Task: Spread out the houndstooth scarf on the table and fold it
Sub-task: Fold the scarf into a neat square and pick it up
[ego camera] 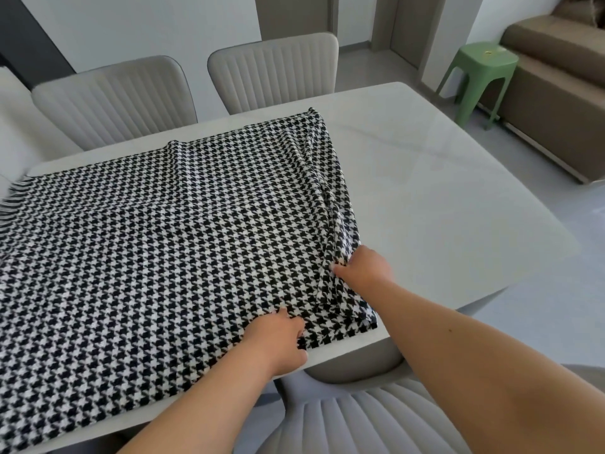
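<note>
1. Black-and-white wool-like cloth covers the left and middle of the table (442, 178): the scarf (163, 231) lies mostly flat, its fringe (9, 204) spilling over the far-left end, where its own weight could, by my reading, drag the cloth leftward if the right side is lifted quickly.

2. Low ripples cross the middle of the scarf; any fold laid over them would likely trap creases.

3. The left hand (278, 339) rests at the near edge, fingers curled onto the cloth, apparently pinching the hem. Whether it grips all layers cannot be told, and a lower layer could slip free.

4. Just right of it, the near-right corner sits doubled and bunched, close to the table's lip; a tug toward the person could pull it off the edge.

5. The right hand (363, 267) is closed on a gathered ridge of cloth along the right side. The two hands are near each other but apart, so a lift from here would probably leave the far-right corner (312, 114) dragging behind, skewing the fold.

6. Bare tabletop lies to the right, offering room to straighten the edge.
</note>
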The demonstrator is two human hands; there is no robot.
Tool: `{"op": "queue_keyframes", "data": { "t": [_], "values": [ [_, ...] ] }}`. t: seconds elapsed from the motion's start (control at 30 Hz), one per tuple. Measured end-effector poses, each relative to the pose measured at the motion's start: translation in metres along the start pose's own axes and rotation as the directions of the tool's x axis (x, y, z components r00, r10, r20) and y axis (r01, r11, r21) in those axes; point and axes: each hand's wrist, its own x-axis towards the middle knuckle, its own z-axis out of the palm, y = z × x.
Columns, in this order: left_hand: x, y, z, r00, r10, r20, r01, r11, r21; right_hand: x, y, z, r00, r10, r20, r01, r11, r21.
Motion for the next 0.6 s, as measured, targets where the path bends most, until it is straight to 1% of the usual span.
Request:
{"op": "queue_keyframes", "data": {
  "t": [0.03,0.07,0.13,0.2,0.23,0.27,0.3,0.33,0.37,0.4,0.43,0.5,0.53,0.6],
  "values": [
    [-0.001,0.0,0.001,1.0,-0.001,-0.004,0.001,1.0,-0.001,0.002,0.001,0.0,0.999,0.021,0.024,-0.021,1.0,-0.005],
    [-0.001,0.001,0.001,1.0,-0.003,-0.006,0.003,1.0,-0.004,0.003,0.005,-0.004,0.998,0.049,0.031,-0.05,0.998,0.037],
    [-0.001,0.0,0.002,1.0,-0.009,-0.007,0.009,1.0,-0.011,0.001,0.022,-0.021,0.989,0.148,-0.018,-0.141,0.967,0.214],
    [-0.001,-0.001,0.003,1.0,-0.008,-0.007,0.008,1.0,-0.019,-0.003,0.048,-0.044,0.949,0.296,-0.103,-0.242,0.902,0.358],
    [-0.001,-0.001,0.003,1.0,-0.008,-0.009,0.008,1.0,-0.022,-0.007,0.061,-0.053,0.92,0.364,-0.148,-0.29,0.883,0.37],
    [-0.001,-0.001,0.004,1.0,-0.01,-0.011,0.009,1.0,-0.026,-0.011,0.072,-0.059,0.89,0.412,-0.195,-0.333,0.88,0.339],
    [-0.001,-0.001,0.004,1.0,-0.011,-0.012,0.011,1.0,-0.029,-0.014,0.079,-0.062,0.869,0.426,-0.25,-0.348,0.888,0.301],
    [-0.001,-0.001,0.004,1.0,-0.014,-0.01,0.014,0.999,-0.029,-0.014,0.08,-0.061,0.863,0.4,-0.308,-0.318,0.905,0.282],
    [0.0,-0.001,0.005,1.0,-0.018,-0.009,0.018,0.999,-0.027,-0.013,0.077,-0.058,0.873,0.344,-0.346,-0.256,0.927,0.275],
    [0.0,-0.001,0.005,1.0,-0.021,-0.009,0.021,1.0,-0.024,-0.01,0.07,-0.053,0.896,0.271,-0.351,-0.184,0.947,0.263],
    [-0.001,-0.001,0.004,1.0,-0.022,-0.011,0.022,1.0,-0.021,-0.008,0.061,-0.045,0.929,0.192,-0.317,-0.119,0.964,0.237],
    [0.0,-0.001,0.004,1.0,-0.02,-0.016,0.02,1.0,-0.023,-0.003,0.045,-0.027,0.984,0.065,-0.168,-0.04,0.988,0.149],
    [0.0,-0.001,0.004,1.0,-0.019,-0.02,0.018,1.0,-0.024,0.0,0.04,-0.017,0.994,0.039,-0.098,-0.032,0.997,0.077],
    [0.0,-0.001,0.005,1.0,-0.017,-0.02,0.017,0.999,-0.032,0.004,0.037,-0.002,0.999,0.034,-0.043,-0.038,0.996,-0.086]
  ]
}}
